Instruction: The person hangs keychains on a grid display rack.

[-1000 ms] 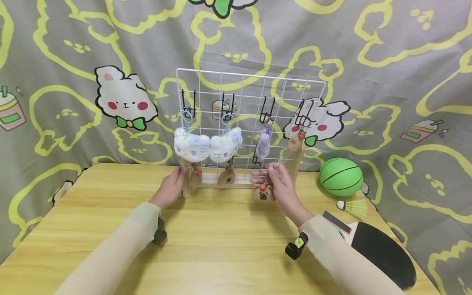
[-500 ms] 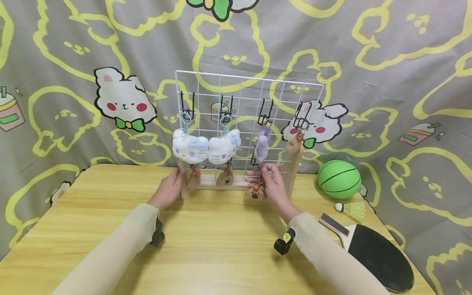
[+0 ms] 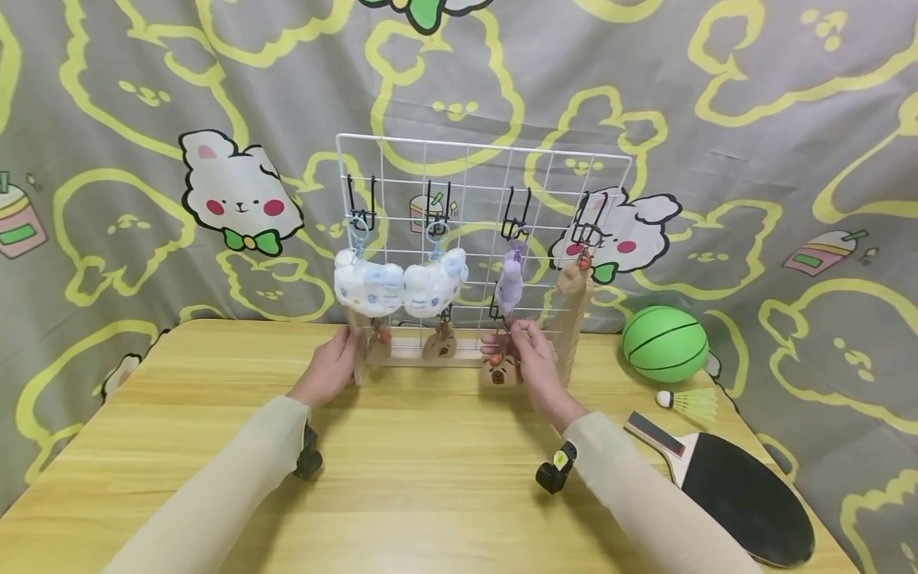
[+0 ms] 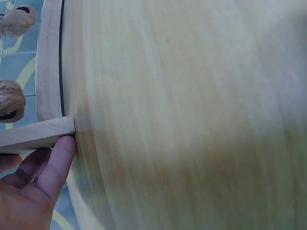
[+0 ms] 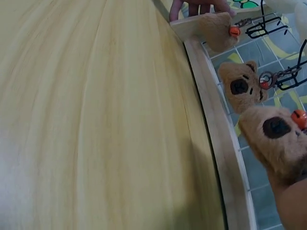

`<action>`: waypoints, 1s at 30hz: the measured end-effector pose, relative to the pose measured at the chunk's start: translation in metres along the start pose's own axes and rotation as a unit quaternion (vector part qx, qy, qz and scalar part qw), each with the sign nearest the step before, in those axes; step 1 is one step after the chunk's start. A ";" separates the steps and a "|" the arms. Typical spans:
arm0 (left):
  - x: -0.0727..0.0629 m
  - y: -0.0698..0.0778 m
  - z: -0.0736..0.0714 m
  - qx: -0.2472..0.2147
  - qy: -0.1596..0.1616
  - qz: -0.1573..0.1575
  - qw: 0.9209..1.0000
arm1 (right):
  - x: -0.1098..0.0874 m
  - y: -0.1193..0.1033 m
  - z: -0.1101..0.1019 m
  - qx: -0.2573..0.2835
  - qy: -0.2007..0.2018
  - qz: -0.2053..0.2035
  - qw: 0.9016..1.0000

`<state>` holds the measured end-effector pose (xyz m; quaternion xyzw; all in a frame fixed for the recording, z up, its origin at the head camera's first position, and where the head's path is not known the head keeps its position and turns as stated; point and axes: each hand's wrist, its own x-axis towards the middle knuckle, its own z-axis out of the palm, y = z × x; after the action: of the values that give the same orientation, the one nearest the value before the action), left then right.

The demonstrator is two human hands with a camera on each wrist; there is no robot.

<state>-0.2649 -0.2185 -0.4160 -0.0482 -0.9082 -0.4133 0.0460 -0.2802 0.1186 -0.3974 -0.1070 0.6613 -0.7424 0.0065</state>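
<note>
A white wire grid rack [image 3: 466, 148] with wooden sides stands at the back of the table. My left hand [image 3: 330, 368] grips its left wooden side piece [image 4: 38, 132], fingers against the outer face in the left wrist view. With thumb and fingers my right hand [image 3: 539, 367] pinches the top of a brown bear plush keychain [image 3: 498, 371] with a red bell, at a lower black hook [image 3: 495, 309]. Above it a purple plush keychain [image 3: 510, 285] hangs from an upper hook. The right wrist view shows little of my right hand [image 5: 295, 203], beside the bear's face [image 5: 268, 134].
Two white-and-blue cat plush keychains [image 3: 369, 287] hang upper left, with brown plush keychains [image 3: 439, 344] below. Another brown plush [image 3: 574, 277] hangs far right. Right of the rack lie a green ball [image 3: 664, 344], a yellow shuttlecock [image 3: 692, 404] and a black paddle [image 3: 746, 494].
My right hand has shifted slightly left with the brown bear keychain, which now hangs closer under the lower hook. The left hand keeps its place on the rack's side.
</note>
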 end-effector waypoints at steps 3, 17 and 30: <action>0.000 -0.001 -0.001 0.000 0.001 0.000 1.000 | -0.001 0.003 -0.002 -0.010 0.006 0.030 0.999; -0.006 0.001 -0.009 -0.021 -0.020 -0.017 0.999 | -0.011 0.020 -0.026 0.042 -0.008 0.153 0.987; -0.025 0.000 -0.022 0.011 -0.025 0.001 1.000 | -0.030 0.017 -0.049 -0.072 -0.092 0.160 0.980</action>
<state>-0.2396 -0.2362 -0.4053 -0.0595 -0.9135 -0.4016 0.0240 -0.2611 0.1689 -0.4241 -0.0678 0.7183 -0.6693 0.1776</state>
